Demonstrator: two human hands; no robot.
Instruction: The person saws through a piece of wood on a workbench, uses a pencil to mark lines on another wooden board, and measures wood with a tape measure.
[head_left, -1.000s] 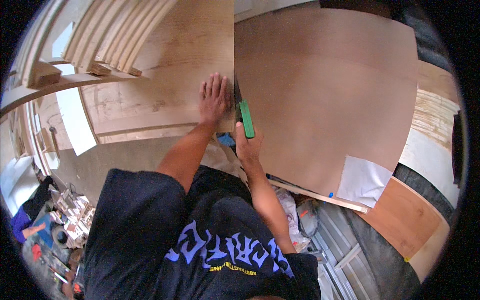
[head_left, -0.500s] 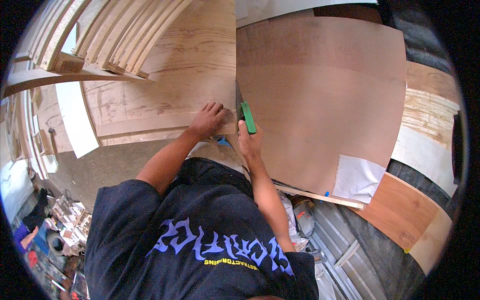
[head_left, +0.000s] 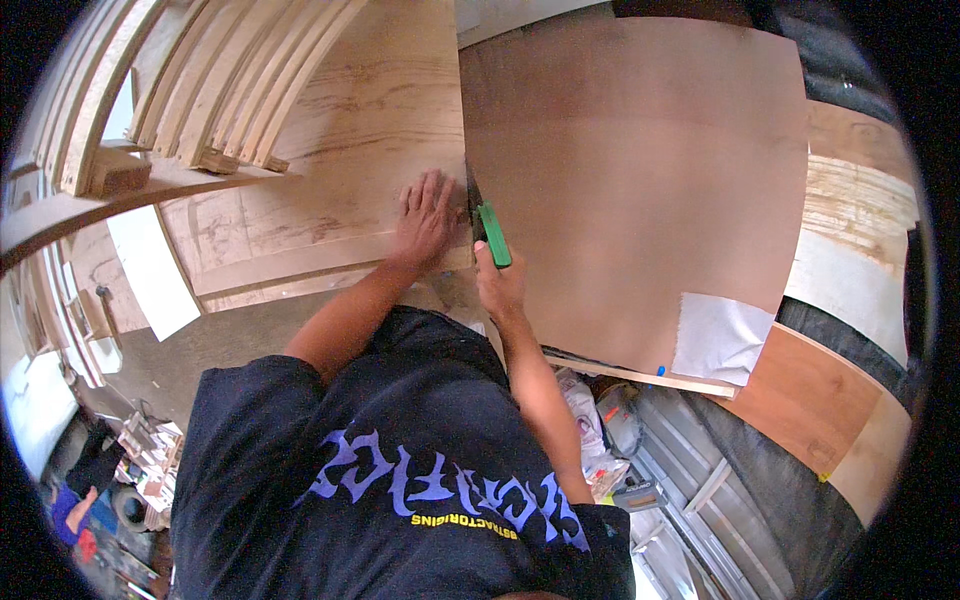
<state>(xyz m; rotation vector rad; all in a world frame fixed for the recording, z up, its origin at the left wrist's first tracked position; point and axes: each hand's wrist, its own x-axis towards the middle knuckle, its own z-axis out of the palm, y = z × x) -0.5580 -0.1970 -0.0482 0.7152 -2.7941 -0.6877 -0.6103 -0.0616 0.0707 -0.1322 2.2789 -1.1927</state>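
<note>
My left hand (head_left: 428,220) lies flat on the light plywood sheet (head_left: 345,150), fingers stretched forward, close to the sheet's right edge. Just across that edge, my right hand (head_left: 500,283) is closed round the green handle of what looks like a hand saw (head_left: 494,236). A narrow dark strip, seemingly its blade, runs forward from the handle along the line between the plywood and a brown board (head_left: 630,190). The rest of the blade is hidden.
Curved slatted wooden frames (head_left: 230,90) stand at the far left. A white cloth (head_left: 722,338) and a small blue object (head_left: 661,371) lie near the brown board's front edge. More boards (head_left: 800,400) are at the right; another person (head_left: 75,510) shows at lower left.
My left hand has slid forward on the plywood, and its fingers have straightened from a curled pose. My right hand keeps its grip on the green handle, almost in the same place.
</note>
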